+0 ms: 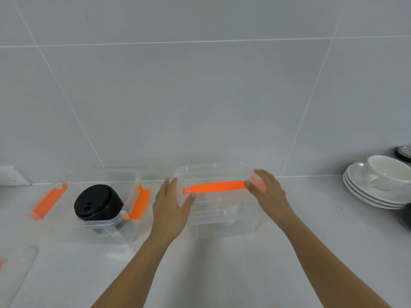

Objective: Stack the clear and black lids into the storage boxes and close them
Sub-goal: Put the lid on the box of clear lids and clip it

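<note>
Right box (222, 210) at 12 o'clock, cover on, orange handle (216, 186) running 9-to-3. Left hand (171, 210) and right hand (265, 192) flat, fingers spread, pressing cover ends. Black lids (97, 202) in open left box (104, 227) at 10 o'clock, nearer left hand.

Lying bare across the near surface (211, 274), between the forearms. Crowding the left: open storage box (104, 227) with black lids (97, 203), splayed orange latches (140, 202). Blocking the right: stacked saucers (373, 194) and cup (387, 172).
</note>
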Demonstrator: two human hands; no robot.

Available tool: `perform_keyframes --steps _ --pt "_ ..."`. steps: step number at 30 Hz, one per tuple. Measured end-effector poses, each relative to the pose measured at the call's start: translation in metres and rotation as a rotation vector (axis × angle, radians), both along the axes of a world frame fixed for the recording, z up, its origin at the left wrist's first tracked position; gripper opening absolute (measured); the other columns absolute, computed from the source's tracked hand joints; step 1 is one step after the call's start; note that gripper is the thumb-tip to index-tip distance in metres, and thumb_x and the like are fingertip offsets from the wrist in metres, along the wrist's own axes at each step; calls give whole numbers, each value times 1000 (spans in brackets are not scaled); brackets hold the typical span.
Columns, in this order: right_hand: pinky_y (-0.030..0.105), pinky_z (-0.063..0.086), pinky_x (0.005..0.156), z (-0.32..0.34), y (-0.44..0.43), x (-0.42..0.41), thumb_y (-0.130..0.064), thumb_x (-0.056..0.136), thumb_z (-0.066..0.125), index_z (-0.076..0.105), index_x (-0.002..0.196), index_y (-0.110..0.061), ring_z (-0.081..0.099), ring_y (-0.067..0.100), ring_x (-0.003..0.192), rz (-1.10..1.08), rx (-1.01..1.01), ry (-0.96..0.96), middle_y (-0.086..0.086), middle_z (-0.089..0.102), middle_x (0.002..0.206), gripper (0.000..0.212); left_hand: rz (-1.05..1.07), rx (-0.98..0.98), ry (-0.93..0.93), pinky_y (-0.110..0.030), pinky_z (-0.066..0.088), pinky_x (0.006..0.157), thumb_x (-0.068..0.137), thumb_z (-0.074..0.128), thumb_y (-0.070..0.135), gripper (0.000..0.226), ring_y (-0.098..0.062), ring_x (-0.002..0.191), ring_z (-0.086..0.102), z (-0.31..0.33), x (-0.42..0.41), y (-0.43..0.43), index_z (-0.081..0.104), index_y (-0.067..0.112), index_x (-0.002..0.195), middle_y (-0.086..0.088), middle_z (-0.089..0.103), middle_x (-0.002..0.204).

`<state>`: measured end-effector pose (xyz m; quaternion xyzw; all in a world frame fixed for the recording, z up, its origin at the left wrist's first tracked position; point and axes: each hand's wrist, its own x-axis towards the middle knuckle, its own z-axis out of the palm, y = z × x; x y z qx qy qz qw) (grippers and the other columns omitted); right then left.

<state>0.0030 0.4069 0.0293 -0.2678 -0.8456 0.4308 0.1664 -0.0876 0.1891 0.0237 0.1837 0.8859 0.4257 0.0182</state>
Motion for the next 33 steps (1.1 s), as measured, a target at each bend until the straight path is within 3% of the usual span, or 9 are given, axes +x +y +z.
perform_keyframes --steps 3,6,10,14,18,22,25,29,33 --pt "47 22 112 -7 0 5 -48 81 61 25 142 -27 31 22 136 -207 -344 124 2 30 150 74 207 239 -225 -39 26 110 87 54 47 74 -22 140 27 -2 6 0 21 18 147 -3 27 154" --pt "40 33 97 -11 1 9 -50 76 65 29 140 -19 44 28 120 -320 -647 55 4 41 137 79 354 457 -560 -42 28 107 84 59 46 83 -27 138 31 -6 10 2 13 22 149 -4 29 152" --pt "33 47 68 -9 3 10 -45 74 69 56 109 -5 59 25 87 -290 -781 22 10 61 99 55 402 639 -776 -35 45 85 79 67 41 60 -23 96 56 -7 9 0 51 7 125 -8 59 108" --pt "28 43 55 -7 0 9 -37 79 65 59 102 -6 54 20 63 -308 -547 105 11 60 83 39 392 589 -572 -33 47 76 80 69 31 41 -21 81 56 -4 8 -1 59 6 111 -8 61 93" --pt "40 54 67 -2 -4 11 -36 84 57 56 101 -13 63 25 75 -259 -200 49 7 64 86 28 353 465 -325 -29 47 68 84 64 26 27 -23 81 60 0 12 0 58 11 107 -4 64 92" --pt "44 54 72 3 -3 12 -34 89 50 55 91 -11 62 28 73 -209 -1 -32 9 62 81 24 313 336 -213 -35 50 66 87 58 28 9 -22 74 59 -2 11 1 53 20 89 -3 60 83" --pt "39 51 68 4 -1 11 -33 91 46 53 88 -10 58 25 70 -183 78 -75 6 58 76 24 298 276 -171 -39 49 66 88 55 27 15 -21 68 53 -3 11 0 47 22 76 -2 53 74" --pt "29 35 55 3 0 9 -30 93 43 52 86 -8 50 18 62 -163 209 -118 4 54 74 25 280 169 -89 -37 45 62 91 52 24 17 -22 65 52 -1 8 0 51 10 81 -8 54 75" --pt "31 36 62 6 0 8 -29 95 41 54 88 -5 53 24 69 -156 335 -171 8 58 80 29 264 67 -26 -32 42 60 92 49 22 17 -23 66 55 2 6 2 54 7 87 -14 61 85"
